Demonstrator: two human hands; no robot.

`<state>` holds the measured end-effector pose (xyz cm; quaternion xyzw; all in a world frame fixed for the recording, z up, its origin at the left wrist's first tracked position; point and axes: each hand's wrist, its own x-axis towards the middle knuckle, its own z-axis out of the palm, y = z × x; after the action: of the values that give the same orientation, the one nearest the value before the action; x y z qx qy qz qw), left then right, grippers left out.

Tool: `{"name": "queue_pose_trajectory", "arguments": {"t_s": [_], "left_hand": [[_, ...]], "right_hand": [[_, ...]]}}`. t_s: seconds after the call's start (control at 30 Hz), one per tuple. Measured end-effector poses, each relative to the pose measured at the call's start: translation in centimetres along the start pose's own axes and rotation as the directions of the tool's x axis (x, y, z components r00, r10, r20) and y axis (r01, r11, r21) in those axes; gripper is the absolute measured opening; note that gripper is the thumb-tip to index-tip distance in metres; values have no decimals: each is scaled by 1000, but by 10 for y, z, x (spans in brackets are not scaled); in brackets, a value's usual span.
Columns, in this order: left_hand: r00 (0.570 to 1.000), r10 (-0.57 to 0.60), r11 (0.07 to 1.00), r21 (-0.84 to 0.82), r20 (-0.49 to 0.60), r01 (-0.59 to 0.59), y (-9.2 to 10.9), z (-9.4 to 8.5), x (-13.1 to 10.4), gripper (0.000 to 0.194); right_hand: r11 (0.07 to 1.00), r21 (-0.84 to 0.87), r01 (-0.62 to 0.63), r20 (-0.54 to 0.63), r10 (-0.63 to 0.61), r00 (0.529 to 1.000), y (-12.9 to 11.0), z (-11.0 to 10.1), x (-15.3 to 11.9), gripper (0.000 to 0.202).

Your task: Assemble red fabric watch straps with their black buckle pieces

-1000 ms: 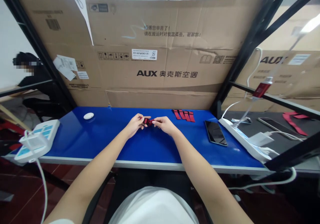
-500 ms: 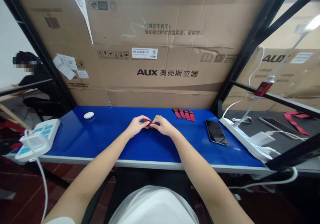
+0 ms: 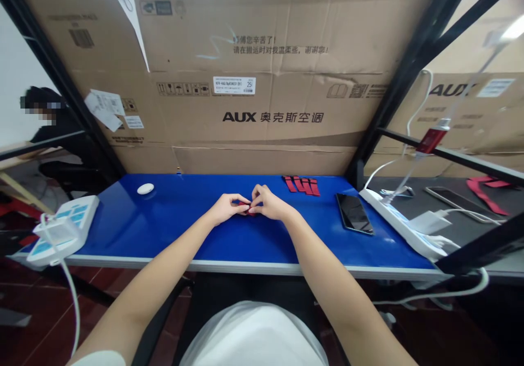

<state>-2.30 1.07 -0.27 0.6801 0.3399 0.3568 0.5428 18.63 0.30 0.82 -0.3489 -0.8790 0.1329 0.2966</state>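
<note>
Red piece (image 3: 244,204): at mid-desk (image 3: 164,224), between both hands' fingertips; long axis hidden by fingers.
Left hand (image 3: 224,210): fingers pinching its left side.
Right hand (image 3: 270,204): fingers pinching its right side; neither hand nearer.

Behind the grip stands a cardboard sheet (image 3: 266,159) printed with AUX and bearing a white label (image 3: 234,85). To the grip's left, a small white disc (image 3: 145,189) lies on the blue table (image 3: 123,229); farther left are a power strip (image 3: 82,213) and, beyond, a person in dark clothes (image 3: 69,131). To its right, a black phone (image 3: 354,213) lies near another power strip (image 3: 391,220), with a second phone (image 3: 454,199) farther right.
</note>
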Motion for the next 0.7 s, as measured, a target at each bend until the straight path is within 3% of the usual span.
{"name": "queue_pose_trajectory", "arguments": {"t_s": [0.1, 0.2, 0.3, 0.4, 0.53, 0.7], "left_hand": [[1000, 9, 999, -42, 2, -9, 0, 1, 1, 45], [999, 14, 994, -107, -37, -18, -1, 1, 2, 44], [997, 29, 980, -196, -76, -43, 0, 2, 3, 43], [997, 42, 972, -226, -67, -56, -1, 0, 4, 46], [996, 66, 989, -128, -52, -73, -4, -3, 4, 49], [995, 68, 995, -69, -73, -73, -3, 0, 5, 52]], "right_hand": [[998, 47, -47, -43, 49, 998, 3, 3, 2, 8], [979, 150, -136, -166, 161, 973, 5, 8, 5, 17], [946, 295, -137, -209, 203, 957, 6, 8, 7, 18], [894, 426, -138, -190, 238, 952, 6, 7, 7, 13], [834, 515, -200, -155, 319, 935, 8, 11, 6, 14], [695, 656, -294, -21, 406, 913, 8, 20, 8, 22]]}}
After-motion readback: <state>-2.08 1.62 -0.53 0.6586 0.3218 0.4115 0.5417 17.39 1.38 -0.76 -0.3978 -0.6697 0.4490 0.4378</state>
